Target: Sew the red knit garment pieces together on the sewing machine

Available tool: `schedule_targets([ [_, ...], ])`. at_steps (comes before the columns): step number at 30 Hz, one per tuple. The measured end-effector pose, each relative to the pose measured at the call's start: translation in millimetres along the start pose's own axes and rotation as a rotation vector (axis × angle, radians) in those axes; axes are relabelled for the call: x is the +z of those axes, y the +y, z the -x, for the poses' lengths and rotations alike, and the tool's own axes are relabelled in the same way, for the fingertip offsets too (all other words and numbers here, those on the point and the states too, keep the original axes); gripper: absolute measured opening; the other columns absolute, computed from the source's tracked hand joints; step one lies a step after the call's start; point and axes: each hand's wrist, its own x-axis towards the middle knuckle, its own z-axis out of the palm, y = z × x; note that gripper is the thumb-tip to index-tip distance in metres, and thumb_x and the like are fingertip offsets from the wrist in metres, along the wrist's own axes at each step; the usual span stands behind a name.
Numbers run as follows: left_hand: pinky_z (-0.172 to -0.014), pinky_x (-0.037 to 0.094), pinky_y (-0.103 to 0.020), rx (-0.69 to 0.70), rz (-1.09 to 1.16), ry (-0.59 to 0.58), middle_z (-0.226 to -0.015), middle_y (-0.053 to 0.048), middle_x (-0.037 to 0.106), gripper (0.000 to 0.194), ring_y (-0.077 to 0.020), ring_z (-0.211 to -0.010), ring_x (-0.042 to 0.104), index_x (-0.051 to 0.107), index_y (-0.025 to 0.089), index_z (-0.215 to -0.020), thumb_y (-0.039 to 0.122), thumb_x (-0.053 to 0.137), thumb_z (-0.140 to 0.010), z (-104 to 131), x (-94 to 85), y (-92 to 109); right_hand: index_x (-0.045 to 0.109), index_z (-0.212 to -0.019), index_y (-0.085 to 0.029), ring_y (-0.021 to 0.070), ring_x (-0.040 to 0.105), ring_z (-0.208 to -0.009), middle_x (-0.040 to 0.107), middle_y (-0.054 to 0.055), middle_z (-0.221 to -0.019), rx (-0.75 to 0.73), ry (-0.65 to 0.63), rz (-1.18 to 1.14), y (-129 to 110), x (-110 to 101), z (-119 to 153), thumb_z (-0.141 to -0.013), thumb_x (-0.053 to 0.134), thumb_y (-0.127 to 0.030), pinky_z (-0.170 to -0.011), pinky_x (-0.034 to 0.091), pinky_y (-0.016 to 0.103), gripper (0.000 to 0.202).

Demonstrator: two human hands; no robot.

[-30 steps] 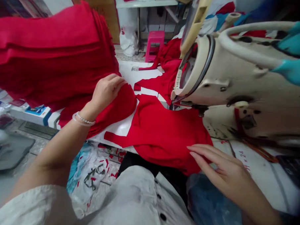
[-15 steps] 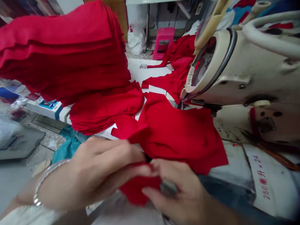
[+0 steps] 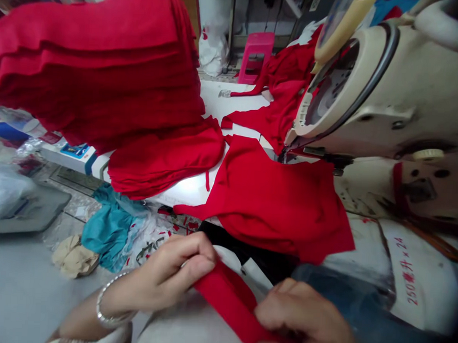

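Note:
A folded strip of red fabric is stretched between my two hands, low in front of me. My left hand, with a bracelet at the wrist, pinches its upper left end between thumb and fingers. At the lower right end, my right hand is closed on the same strip; part of that hand runs out of the picture. Just beyond lies a red cut fabric piece, spread flat on the sewing table with its far edge by the needle area of the sewing machine.
A tall stack of red fabric stands at the left of the white table. Scissors with orange handles lie by the machine base. Teal cloth and scraps are on the floor. A pink stool stands behind.
My hands have moved apart, drawing the red fabric out into a strip. The small metallic object seen in my right hand earlier no longer shows. The view has shifted slightly.

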Motion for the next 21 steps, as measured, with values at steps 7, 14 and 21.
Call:
schedule_targets([
  [7,-0.056,0.044,-0.020,-0.145,0.177,0.243,-0.067,-0.002,0.068,0.024,-0.0115,-0.059,0.055,0.077,0.019,-0.073,0.041,0.079,-0.082,-37,14.1,-20,0.072,-0.080,-0.026,0.0116,0.058,-0.052,0.066,-0.003,-0.061,0.183,0.244,0.207,34,-13,-2,-0.086,0.070,-0.034,-0.050,0.045,0.021,0.010],
  [14,-0.060,0.046,-0.017,-0.255,0.241,0.550,-0.080,0.000,0.074,0.026,-0.0115,-0.067,0.060,0.079,0.022,-0.084,0.047,0.083,-0.076,-48,5.2,-49,0.069,-0.075,-0.021,0.0148,0.065,-0.069,0.071,0.004,-0.078,0.326,0.477,-0.256,65,-19,-1,-0.074,0.081,-0.046,-0.062,0.054,0.024,0.028],
  [21,-0.056,0.046,-0.016,-0.223,0.174,0.541,-0.073,0.001,0.068,0.028,-0.0098,-0.061,0.057,0.073,0.019,-0.083,0.047,0.078,-0.082,-48,6.8,-66,0.064,-0.083,-0.019,0.0085,0.054,-0.057,0.062,-0.001,-0.069,0.335,0.499,-0.427,66,-9,-5,-0.082,0.075,-0.045,-0.052,0.045,0.018,0.028],
])
